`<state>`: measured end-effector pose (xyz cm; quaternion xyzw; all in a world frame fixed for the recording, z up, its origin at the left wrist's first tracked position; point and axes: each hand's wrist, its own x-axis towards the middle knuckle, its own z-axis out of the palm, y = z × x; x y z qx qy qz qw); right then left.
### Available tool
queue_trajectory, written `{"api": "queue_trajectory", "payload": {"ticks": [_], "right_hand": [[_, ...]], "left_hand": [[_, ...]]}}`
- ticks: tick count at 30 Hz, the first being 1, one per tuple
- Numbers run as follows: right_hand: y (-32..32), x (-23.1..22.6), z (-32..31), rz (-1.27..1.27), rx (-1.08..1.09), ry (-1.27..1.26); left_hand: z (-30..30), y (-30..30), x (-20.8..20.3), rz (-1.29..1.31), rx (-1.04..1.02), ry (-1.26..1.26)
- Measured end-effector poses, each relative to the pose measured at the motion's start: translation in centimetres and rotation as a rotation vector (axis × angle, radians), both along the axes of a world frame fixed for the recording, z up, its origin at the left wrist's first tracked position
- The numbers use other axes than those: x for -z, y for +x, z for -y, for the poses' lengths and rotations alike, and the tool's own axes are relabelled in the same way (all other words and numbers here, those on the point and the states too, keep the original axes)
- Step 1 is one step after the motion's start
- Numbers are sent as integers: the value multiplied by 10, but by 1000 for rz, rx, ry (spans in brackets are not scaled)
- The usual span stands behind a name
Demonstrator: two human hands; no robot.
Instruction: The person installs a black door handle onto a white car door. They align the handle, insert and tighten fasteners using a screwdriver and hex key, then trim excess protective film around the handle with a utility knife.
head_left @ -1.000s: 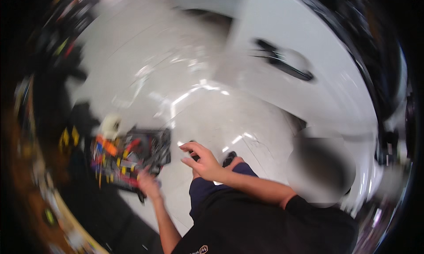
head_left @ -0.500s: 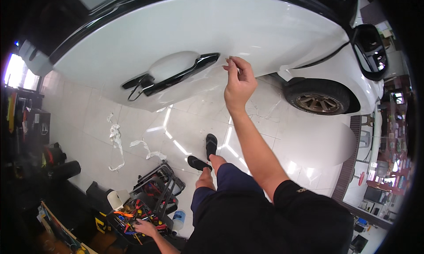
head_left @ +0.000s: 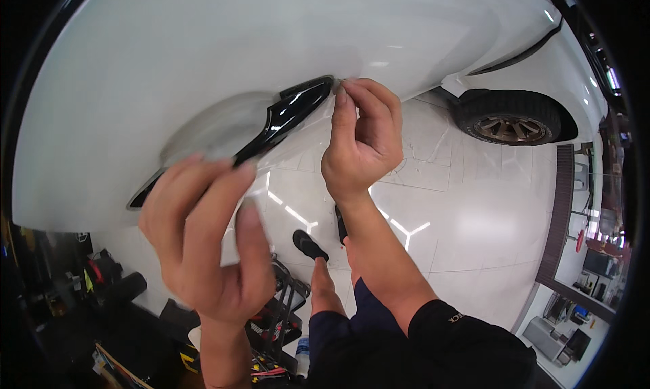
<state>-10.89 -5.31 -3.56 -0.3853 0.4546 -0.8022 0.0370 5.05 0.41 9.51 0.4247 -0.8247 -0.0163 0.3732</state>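
Note:
A glossy black door handle (head_left: 277, 126) runs slantwise across the white car door (head_left: 406, 23). My right hand (head_left: 365, 135) is at the handle's right end, thumb and forefinger pinched together against or just beside its tip. Whatever lies between those fingertips is too small to make out. My left hand (head_left: 203, 247), somewhat blurred, is raised in front of the handle's left part with thumb and fingers apart. It hides that stretch of the handle, and whether its fingertips touch it I cannot tell. No object shows in the left hand.
Below my left forearm stands a black-framed tool carrier (head_left: 288, 301) with tools, close to my legs. A bottle (head_left: 302, 352) is beside it. The front wheel (head_left: 508, 126) is to the right. Dark boxes and gear (head_left: 115, 287) crowd the left side.
My left hand has come up from the tools at the lower left to the door handle. The view has moved closer to the door. My right hand stays pinched by the handle's right end.

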Motion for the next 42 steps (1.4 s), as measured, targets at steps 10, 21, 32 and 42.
{"api": "queue_trajectory", "payload": {"ticks": [10, 21, 32, 42], "right_hand": [[-2, 11, 9, -126, 120, -65], [6, 5, 19, -101, 258, -64], [0, 10, 8, -147, 138, -34], [-5, 4, 14, -201, 205, -42]], "left_hand": [[17, -12, 30, -8, -59, 113], [14, -12, 30, -14, -45, 145], [14, -12, 23, 39, -46, 168], [16, -7, 22, 105, -46, 177]]}}
